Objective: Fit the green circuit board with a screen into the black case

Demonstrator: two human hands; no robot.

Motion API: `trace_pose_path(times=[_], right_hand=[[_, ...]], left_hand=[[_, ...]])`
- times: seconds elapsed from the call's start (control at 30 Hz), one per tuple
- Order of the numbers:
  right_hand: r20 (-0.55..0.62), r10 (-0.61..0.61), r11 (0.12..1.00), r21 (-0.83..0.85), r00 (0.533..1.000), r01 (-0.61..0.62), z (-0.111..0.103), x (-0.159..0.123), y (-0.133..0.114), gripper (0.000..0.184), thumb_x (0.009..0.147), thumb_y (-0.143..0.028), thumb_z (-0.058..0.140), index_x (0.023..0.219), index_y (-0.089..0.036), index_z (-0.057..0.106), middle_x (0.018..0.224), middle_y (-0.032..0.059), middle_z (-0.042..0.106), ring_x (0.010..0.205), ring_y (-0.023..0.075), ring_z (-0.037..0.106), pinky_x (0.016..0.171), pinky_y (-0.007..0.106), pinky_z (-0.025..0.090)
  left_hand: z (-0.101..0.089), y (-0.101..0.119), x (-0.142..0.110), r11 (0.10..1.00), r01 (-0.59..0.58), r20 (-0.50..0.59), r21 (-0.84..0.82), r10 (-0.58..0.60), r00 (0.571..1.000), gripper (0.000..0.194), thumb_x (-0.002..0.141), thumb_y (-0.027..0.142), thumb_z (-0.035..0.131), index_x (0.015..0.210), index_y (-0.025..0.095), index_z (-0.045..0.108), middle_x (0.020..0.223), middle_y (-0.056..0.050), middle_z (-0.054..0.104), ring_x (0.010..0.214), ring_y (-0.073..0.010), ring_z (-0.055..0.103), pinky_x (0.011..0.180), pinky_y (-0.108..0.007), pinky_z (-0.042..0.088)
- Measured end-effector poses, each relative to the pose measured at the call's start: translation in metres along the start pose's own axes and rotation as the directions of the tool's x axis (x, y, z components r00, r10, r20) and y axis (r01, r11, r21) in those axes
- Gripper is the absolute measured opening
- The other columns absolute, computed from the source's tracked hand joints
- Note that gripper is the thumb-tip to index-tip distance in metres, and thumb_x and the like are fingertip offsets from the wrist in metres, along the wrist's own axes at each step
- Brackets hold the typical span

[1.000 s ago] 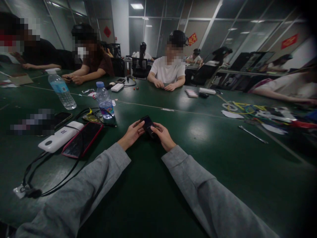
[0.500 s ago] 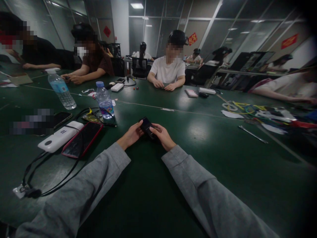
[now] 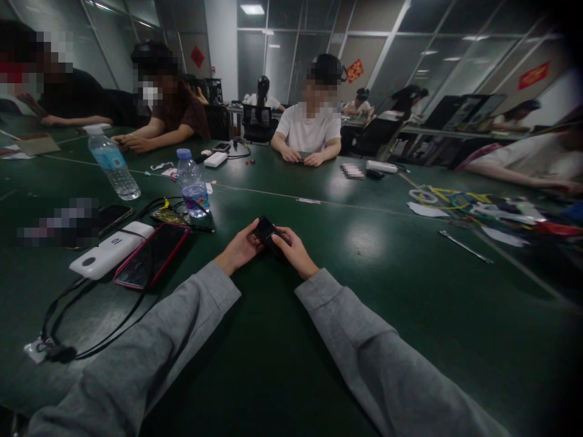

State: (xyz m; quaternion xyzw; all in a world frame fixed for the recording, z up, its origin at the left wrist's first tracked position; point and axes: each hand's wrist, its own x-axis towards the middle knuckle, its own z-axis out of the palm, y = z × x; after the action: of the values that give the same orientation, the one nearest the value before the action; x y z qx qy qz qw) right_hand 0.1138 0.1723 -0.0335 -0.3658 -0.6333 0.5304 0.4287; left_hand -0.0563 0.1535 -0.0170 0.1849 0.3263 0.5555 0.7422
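Between my two hands is a small black handheld device with a screen (image 3: 265, 227), tilted over the green table (image 3: 392, 315). My left hand (image 3: 238, 249) grips its left side, thumb along the upper edge. My right hand (image 3: 297, 250) closes round the right side, and its thumb rests on the front face below the screen. The lower part of the device is dark and partly covered by the right thumb, so its exact kind cannot be made out.
Left of my hands lie a red-edged phone (image 3: 152, 256), a white power bank (image 3: 112, 250) and looped black cables (image 3: 98, 349). Two plastic bottles stand behind, one blue-capped (image 3: 194, 182). To the right are a wrench (image 3: 465, 247) and tangled cables (image 3: 483, 203). A person (image 3: 310, 130) sits opposite.
The device and both hands have shifted very slightly left. My right thumb has moved a little up and left across the device's face. The grip of both hands stays.
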Motion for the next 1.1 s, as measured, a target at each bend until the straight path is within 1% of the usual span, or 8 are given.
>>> trace_pose_path(times=[0.13,0.2,0.3,0.4,0.57,0.73,0.97,1.1], right_hand=[[-0.058,-0.119,0.976,-0.192,0.991,0.106,0.005,-0.006,-0.003,0.045,0.085,-0.051,0.061,0.12,-0.024,0.057,0.112,0.0066,0.065,0.103,0.0219,0.061,0.097,0.041,0.046],[-0.073,-0.186,0.952,-0.261,0.98,0.162,0.007,-0.009,-0.008,0.05,0.083,-0.05,0.064,0.125,-0.024,0.054,0.118,0.0082,0.062,0.108,0.0235,0.059,0.1,0.043,0.044],[-0.037,-0.289,0.894,-0.368,0.957,0.256,0.009,-0.013,-0.012,0.063,0.077,-0.045,0.072,0.131,-0.024,0.049,0.127,0.0108,0.057,0.117,0.0269,0.054,0.105,0.045,0.04],[0.018,-0.356,0.825,-0.463,0.934,0.324,0.011,-0.014,-0.011,0.06,0.078,-0.038,0.071,0.131,-0.022,0.05,0.128,0.0123,0.056,0.121,0.0286,0.052,0.108,0.046,0.038],[0.017,-0.409,0.738,-0.583,0.912,0.341,0.011,-0.015,-0.011,0.051,0.081,-0.032,0.064,0.129,-0.02,0.05,0.12,0.0127,0.06,0.113,0.0286,0.057,0.1,0.048,0.046],[0.044,-0.455,0.661,-0.653,0.889,0.371,0.012,-0.018,-0.014,0.051,0.082,-0.03,0.063,0.129,-0.019,0.049,0.119,0.0129,0.061,0.111,0.0281,0.059,0.097,0.047,0.049],[0.044,-0.423,0.688,-0.635,0.905,0.353,0.011,-0.015,-0.011,0.047,0.084,-0.031,0.061,0.127,-0.018,0.049,0.119,0.0131,0.062,0.11,0.0274,0.061,0.097,0.047,0.05],[0.04,-0.426,0.693,-0.628,0.904,0.355,0.011,-0.015,-0.011,0.046,0.085,-0.031,0.06,0.128,-0.017,0.048,0.119,0.0133,0.061,0.111,0.0271,0.061,0.097,0.046,0.05]], left_hand=[[0.0,0.0,0.0,1.0,-0.019,-0.008,0.012,0.019,1.0,0.023,0.087,0.036,0.064,0.092,0.014,0.068,0.08,-0.004,0.071,0.071,-0.0124,0.066,0.069,-0.025,0.053],[-0.001,0.001,0.001,1.0,-0.024,-0.036,0.017,0.024,0.999,0.023,0.086,0.036,0.065,0.091,0.014,0.068,0.08,-0.004,0.07,0.071,-0.0126,0.066,0.069,-0.025,0.053],[-0.002,0.001,0.002,1.0,-0.022,-0.072,0.017,0.023,0.997,0.021,0.085,0.036,0.066,0.088,0.015,0.068,0.074,-0.002,0.068,0.065,-0.0115,0.064,0.064,-0.024,0.052],[-0.003,0.001,0.004,1.0,-0.018,-0.06,0.003,0.018,0.998,0.023,0.085,0.038,0.066,0.084,0.015,0.067,0.07,-0.001,0.066,0.062,-0.011,0.062,0.061,-0.024,0.05],[0.0,0.0,0.003,1.0,-0.016,-0.074,0.004,0.016,0.997,0.04,0.085,0.054,0.06,0.078,0.016,0.065,0.067,-0.001,0.064,0.061,-0.0118,0.061,0.064,-0.026,0.05],[0.006,0.004,-0.003,1.0,-0.004,-0.075,0.0,0.004,0.997,0.046,0.091,0.056,0.048,0.077,0.015,0.064,0.066,-0.002,0.064,0.062,-0.0131,0.061,0.065,-0.027,0.05],[0.003,0.005,-0.003,0.999,0.036,-0.066,-0.029,-0.038,0.997,0.041,0.09,0.053,0.051,0.08,0.015,0.064,0.072,-0.005,0.068,0.069,-0.0186,0.066,0.069,-0.032,0.052],[0.003,0.006,-0.003,0.997,0.036,-0.077,-0.069,-0.041,0.996,0.036,0.092,0.047,0.051,0.079,0.015,0.063,0.069,-0.005,0.067,0.066,-0.0179,0.065,0.069,-0.033,0.052]])
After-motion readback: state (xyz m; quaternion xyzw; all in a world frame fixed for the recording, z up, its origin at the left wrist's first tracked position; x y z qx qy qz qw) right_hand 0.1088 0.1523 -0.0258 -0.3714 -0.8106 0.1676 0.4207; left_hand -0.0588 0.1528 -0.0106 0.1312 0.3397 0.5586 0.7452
